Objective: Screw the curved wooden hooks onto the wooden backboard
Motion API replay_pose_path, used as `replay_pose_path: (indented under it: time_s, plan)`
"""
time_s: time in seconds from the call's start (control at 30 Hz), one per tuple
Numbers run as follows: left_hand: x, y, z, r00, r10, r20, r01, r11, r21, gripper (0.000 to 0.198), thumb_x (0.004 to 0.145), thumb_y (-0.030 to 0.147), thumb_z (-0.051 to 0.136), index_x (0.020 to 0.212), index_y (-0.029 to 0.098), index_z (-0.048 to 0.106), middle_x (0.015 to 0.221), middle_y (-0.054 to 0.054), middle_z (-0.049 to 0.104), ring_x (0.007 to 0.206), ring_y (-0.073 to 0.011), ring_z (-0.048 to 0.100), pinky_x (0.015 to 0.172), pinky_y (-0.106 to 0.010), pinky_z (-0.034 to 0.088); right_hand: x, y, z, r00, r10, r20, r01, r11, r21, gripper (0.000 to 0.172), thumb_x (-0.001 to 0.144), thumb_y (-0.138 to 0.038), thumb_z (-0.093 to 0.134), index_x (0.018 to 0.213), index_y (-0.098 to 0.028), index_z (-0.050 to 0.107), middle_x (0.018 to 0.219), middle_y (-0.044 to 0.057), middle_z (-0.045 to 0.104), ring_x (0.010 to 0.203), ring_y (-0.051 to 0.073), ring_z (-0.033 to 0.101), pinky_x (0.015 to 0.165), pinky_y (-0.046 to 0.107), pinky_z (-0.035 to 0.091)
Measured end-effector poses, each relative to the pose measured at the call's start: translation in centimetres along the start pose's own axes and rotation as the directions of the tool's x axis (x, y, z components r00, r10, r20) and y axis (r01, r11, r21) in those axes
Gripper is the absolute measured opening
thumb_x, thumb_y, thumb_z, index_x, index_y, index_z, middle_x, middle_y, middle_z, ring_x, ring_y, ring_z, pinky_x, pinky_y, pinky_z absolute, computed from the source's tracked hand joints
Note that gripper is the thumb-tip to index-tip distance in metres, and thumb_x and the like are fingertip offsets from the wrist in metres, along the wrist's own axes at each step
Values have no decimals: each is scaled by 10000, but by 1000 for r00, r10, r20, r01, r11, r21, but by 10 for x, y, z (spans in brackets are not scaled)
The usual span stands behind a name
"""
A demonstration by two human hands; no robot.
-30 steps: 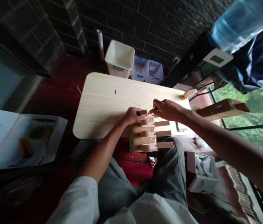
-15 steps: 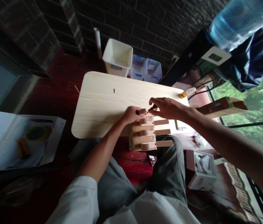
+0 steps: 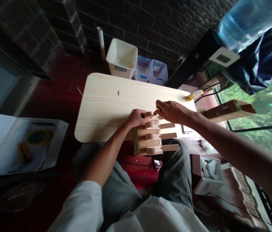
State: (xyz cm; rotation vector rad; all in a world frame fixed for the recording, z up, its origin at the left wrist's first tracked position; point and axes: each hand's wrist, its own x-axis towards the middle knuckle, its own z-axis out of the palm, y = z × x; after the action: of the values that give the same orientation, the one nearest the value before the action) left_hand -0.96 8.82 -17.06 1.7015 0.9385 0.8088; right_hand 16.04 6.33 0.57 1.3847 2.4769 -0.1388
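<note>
My right hand (image 3: 169, 109) is closed around a screwdriver (image 3: 157, 111) with a yellow and black handle, its shaft pointing down and left. My left hand (image 3: 136, 118) grips the farthest of several pale wooden pieces (image 3: 147, 114), which have rounded ends and small dark holes. They lie in a row across a tape-wrapped cardboard box (image 3: 140, 145) at the table's near edge. Several flat wooden strips (image 3: 170, 148) stick out to the right of the row. The screwdriver's tip is close to the farthest piece; whether it touches a screw is too small to tell.
The pale wooden table (image 3: 102, 106) carries a small dark screw (image 3: 118, 93) and a clear container with a yellow end (image 3: 194, 95). Behind it stand a cream bin (image 3: 122, 61) and clear plastic boxes (image 3: 142, 69). An open white case (image 3: 53, 145) is at left.
My right hand has turned, its fingers now wrapped more tightly round the screwdriver handle. My left hand and the wooden pieces stay in place.
</note>
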Motion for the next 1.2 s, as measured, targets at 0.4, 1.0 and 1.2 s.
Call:
replay_pose_path:
  time_s: [0.4,1.0,1.2]
  plan:
    - [1,-3,1,1000,3,-19,-3,1000,0,393,692,497,719,793,120,763,650,15,632,633,-142,560,595,-235,386,0,2,3,1000,-3,3,3,1000,15,277,1021,-333,412,1108,-129,580,947,142,709,810,205,635,664,291,358]
    - [0,-1,0,1000,21,-4,-21,1000,21,395,714,512,711,820,137,774,679,4,659,673,-158,587,619,-240,400,11,12,1,997,-66,38,64,997,47,306,963,-359,540,1200,-169,581,1008,99,732,829,191,650,672,275,371]
    - [1,-2,0,1000,9,-1,-9,1000,13,382,702,504,717,792,136,768,662,13,656,676,-165,599,611,-236,402,19,14,4,997,53,63,-52,999,-10,306,969,-391,514,1098,-140,633,914,125,729,798,211,655,653,285,378]
